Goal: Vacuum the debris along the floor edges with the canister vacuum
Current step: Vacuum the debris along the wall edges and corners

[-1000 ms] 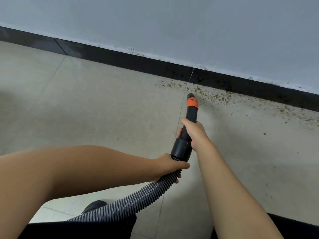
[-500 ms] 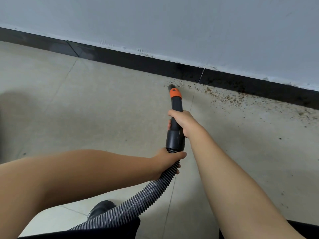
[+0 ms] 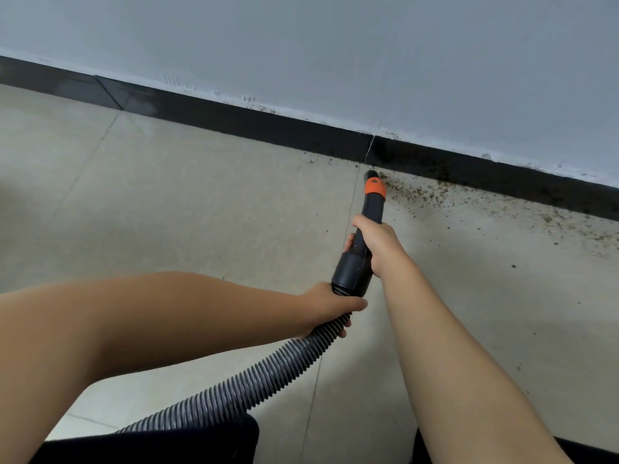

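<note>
Black nozzle [image 3: 366,226] gripped by right hand [image 3: 378,244]; left hand [image 3: 326,304] clasps ribbed hose [image 3: 254,383] behind it; brown debris [image 3: 422,195] beyond the right hand.

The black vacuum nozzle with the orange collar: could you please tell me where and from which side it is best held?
Grip the black vacuum nozzle with the orange collar on its narrow straight tube behind the collar, from the right, as the right hand does; a hand probably wraps that slim section easily. The left hand takes the ribbed grey hose just below the wide cuff, from the left, likely helping steer.
</note>
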Motion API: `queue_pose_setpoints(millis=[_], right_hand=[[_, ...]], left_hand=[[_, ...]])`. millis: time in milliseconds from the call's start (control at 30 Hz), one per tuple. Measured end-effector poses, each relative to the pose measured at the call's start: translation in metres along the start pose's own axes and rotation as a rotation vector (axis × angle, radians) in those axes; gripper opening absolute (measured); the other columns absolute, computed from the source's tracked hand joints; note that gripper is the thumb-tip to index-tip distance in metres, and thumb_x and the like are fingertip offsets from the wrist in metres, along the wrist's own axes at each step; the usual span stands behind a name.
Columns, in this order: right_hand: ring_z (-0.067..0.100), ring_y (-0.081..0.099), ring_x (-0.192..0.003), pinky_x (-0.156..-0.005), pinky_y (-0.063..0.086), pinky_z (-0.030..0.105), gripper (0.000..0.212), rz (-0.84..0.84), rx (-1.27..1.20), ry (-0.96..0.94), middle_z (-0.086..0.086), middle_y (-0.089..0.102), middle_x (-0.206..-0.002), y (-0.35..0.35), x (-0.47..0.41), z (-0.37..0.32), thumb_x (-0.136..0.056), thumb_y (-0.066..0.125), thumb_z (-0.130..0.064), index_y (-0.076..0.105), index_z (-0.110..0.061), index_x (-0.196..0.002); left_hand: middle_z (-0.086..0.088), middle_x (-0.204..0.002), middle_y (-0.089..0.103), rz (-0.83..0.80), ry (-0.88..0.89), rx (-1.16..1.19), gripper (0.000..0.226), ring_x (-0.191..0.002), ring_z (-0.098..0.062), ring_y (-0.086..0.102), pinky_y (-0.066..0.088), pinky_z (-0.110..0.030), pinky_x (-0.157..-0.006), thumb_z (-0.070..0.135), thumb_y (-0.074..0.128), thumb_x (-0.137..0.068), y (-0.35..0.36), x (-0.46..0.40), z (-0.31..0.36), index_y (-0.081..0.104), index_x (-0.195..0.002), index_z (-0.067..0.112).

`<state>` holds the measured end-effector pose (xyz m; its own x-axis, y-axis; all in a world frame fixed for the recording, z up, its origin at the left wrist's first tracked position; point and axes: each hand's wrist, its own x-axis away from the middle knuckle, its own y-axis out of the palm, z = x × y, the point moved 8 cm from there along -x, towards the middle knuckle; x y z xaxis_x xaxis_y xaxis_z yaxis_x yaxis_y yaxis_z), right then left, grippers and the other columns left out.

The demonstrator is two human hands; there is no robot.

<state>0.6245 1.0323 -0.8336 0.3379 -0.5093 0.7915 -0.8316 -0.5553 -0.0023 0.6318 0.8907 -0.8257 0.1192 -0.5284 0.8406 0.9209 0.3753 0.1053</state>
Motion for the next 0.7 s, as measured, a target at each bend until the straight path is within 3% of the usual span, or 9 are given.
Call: queue_pose_setpoints(millis=[233,467,700], right_hand=[[0.017,0.054,-0.044,-0.054,0.052,0.029,0.015,0.025,-0.024,0.004,0.005,0.056,-0.059,-0.026,-0.009,-0.015,-0.084,0.059,-0.011,0.048,-0.011,-0.094],[0.017,0.053,-0.044,-0.055,0.051,0.030,0.014,-0.070,0.026,0.017,0.006,0.054,-0.056,0.006,-0.014,-0.021,-0.083,0.059,-0.009,0.048,-0.010,-0.091],[0.017,0.052,-0.040,-0.051,0.051,0.029,0.018,-0.122,0.048,0.024,0.005,0.054,-0.051,0.030,-0.017,-0.016,-0.083,0.061,-0.008,0.047,-0.010,-0.095]], left_hand=[[-0.006,-0.072,0.056,0.001,0.049,0.005,0.018,-0.052,-0.015,0.056,0.047,-0.017,-0.043,0.025,0.067,-0.086,0.017,-0.009,0.024,0.052,-0.090,0.016],[-0.006,-0.073,0.055,0.069,0.039,0.085,0.029,-0.053,-0.017,0.056,0.046,-0.018,-0.041,0.025,0.066,-0.087,0.002,-0.006,0.022,0.052,-0.107,0.009],[-0.006,-0.072,0.056,0.102,0.045,0.135,0.022,-0.053,-0.017,0.056,0.049,-0.021,-0.049,0.025,0.066,-0.087,-0.010,-0.005,0.013,0.052,-0.099,0.012]])
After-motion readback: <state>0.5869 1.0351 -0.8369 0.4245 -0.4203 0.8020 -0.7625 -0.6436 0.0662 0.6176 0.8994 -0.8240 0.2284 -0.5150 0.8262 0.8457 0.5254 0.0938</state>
